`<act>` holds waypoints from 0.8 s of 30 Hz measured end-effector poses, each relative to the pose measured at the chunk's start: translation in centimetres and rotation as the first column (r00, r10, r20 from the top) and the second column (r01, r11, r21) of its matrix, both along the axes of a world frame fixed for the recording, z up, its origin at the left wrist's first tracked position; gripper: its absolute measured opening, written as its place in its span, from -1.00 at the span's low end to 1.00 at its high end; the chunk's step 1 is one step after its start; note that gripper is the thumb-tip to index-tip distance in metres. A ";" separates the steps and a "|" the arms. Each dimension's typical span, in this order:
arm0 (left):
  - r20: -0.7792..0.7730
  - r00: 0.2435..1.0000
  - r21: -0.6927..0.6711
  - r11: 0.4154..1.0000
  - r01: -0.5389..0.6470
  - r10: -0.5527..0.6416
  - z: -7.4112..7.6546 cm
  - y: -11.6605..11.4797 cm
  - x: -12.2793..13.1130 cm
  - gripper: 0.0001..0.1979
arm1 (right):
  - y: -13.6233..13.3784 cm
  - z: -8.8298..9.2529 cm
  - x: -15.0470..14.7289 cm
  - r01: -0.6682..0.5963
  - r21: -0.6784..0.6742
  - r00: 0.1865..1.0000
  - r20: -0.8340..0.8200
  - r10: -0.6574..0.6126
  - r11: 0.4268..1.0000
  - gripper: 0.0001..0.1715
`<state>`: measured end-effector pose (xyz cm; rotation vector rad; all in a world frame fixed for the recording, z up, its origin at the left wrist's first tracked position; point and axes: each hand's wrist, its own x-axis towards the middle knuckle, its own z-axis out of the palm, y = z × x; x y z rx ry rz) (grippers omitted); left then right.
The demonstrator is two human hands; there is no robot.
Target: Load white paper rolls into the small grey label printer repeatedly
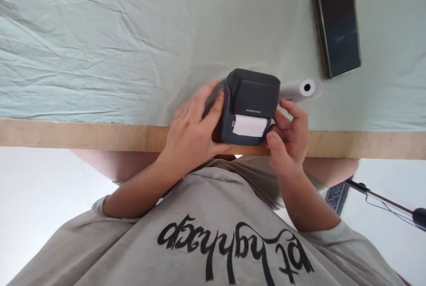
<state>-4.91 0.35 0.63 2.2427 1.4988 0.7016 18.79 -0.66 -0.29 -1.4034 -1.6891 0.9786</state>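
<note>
A small dark printer [254, 93] sits near the table's front edge, its lid closed, with a strip of white paper [250, 126] lying out of its slot. My left hand [196, 124] holds the printer's left side, fingers along it and thumb at its lower corner. At the right side, my right hand [289, 137] has its fingers curled, with the thumb and fingertips touching the printer's lower right edge. A white paper roll [296, 89] lies just beyond my right fingers, partly hidden behind the printer.
A phone [341, 29] in a case lies face up at the back right. A wrinkled pale green cloth [100, 46] covers the table, whose bare wooden edge [66, 134] runs along the front. Below right is a thin black pole [382, 198] with a cable.
</note>
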 end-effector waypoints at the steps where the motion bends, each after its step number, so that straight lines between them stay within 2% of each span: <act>1: 0.009 1.000 -0.018 1.000 -0.001 0.001 0.1 0.0 -0.1 -0.11 | 0.0 0.1 -0.2 0.032 -0.001 0.999 -0.013 -0.032 0.999 -0.39; 4: 0.055 0.998 -0.053 0.998 0.016 -0.013 0.1 0.0 -0.5 -0.02 | 0.4 0.8 -0.5 0.104 -0.039 0.994 -0.014 -0.105 0.994 -0.46; 8: 0.075 0.997 -0.103 0.994 0.044 -0.036 0.0 0.2 -0.7 -0.19 | 1.1 2.3 -0.3 0.082 -0.045 0.995 0.068 -0.079 0.996 -0.48; 12: 0.082 0.996 -0.118 0.991 0.056 -0.047 0.0 0.1 -0.6 -0.23 | 1.9 4.1 -0.2 0.074 0.018 0.971 0.228 -0.076 0.997 -0.48; 15: 0.090 0.995 -0.123 0.990 0.062 -0.051 0.0 0.1 -0.6 -0.23 | 2.6 5.4 -0.5 0.079 0.092 0.912 0.395 -0.109 0.993 -0.49; 17: 0.092 0.994 -0.114 0.991 0.069 -0.058 0.0 0.1 -0.6 -0.23 | 3.1 6.3 -0.8 0.085 0.131 0.885 0.446 -0.135 0.988 -0.56; 20: 0.082 0.995 -0.114 0.991 0.069 -0.060 0.2 0.1 -0.6 -0.24 | 4.2 7.3 -1.4 0.086 0.222 0.884 0.433 -0.177 0.971 -0.71; 24: 0.075 0.996 -0.126 0.991 0.055 -0.046 0.3 0.0 -0.7 -0.25 | 5.9 7.6 -2.2 0.066 0.445 0.899 0.362 -0.247 0.893 -0.89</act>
